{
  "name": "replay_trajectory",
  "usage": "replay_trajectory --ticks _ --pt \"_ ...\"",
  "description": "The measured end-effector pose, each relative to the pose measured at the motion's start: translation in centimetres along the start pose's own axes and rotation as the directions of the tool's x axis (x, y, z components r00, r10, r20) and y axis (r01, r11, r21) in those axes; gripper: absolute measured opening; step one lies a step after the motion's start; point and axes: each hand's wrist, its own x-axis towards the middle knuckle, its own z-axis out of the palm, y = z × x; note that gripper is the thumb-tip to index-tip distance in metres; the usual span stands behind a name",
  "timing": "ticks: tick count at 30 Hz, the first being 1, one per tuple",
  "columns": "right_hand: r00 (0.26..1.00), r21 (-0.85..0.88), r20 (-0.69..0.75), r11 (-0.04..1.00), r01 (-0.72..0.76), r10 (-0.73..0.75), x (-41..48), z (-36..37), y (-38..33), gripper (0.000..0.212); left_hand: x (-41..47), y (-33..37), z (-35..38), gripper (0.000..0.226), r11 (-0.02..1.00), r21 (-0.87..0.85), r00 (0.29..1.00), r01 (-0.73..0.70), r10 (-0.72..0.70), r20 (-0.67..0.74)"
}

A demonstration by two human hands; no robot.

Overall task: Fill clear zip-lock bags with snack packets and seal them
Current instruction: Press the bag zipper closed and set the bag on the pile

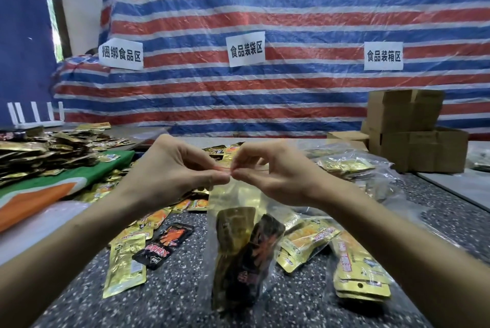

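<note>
Clear bag (238, 203): thin plastic, glossy, creased. Inside bag, packets (233, 229): gold foil and black film, both shiny, wrinkled. On table, loose packets (124, 264): gold metallic foil, high gloss, printed fronts. Top of table (180, 296): dark speckled stone-look, fine-grained, dull sheen. Backdrop tarp (291, 9): woven plastic, striped, under clear film catching light. Wall signs (246, 49): white paper, matt. Stacked boxes (413, 147): brown cardboard, matt, plain. Green-orange sheet (53, 182) at left: smooth, low sheen; material not determinable.
</note>
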Motion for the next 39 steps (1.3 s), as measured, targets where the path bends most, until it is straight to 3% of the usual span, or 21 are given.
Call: replay_trajectory --ticks 10,22,28,31,39 --pt "0.999 -0.038 -0.035 0.999 -0.028 0.027 -0.7 -0.2 -0.5 0.010 0.0 0.0 1.1 0.009 0.999 0.044 0.990 -0.021 0.027 -0.141" --pt "0.997 -0.030 -0.003 0.997 -0.073 0.073 -3.9 -1.5 3.0 0.007 0.0 -0.3 1.3 0.013 0.995 -0.100 0.985 0.009 -0.026 -0.168" --pt "0.990 -0.027 0.002 0.989 -0.144 0.144 -5.5 -2.1 4.9 0.020 -0.3 -0.5 0.9 0.018 0.993 -0.112 0.981 0.031 -0.052 -0.185" --pt "0.986 0.022 -0.001 0.986 -0.167 0.167 -6.2 -2.4 5.4 0.007 -0.5 -0.6 0.5 0.016 0.995 -0.101 0.981 0.027 -0.046 -0.187" --pt "0.978 0.118 -0.012 0.971 -0.207 0.209 -7.8 -3.1 6.2 0.011 -0.4 -1.3 0.0 0.018 0.989 -0.145 0.984 0.002 -0.028 -0.177"
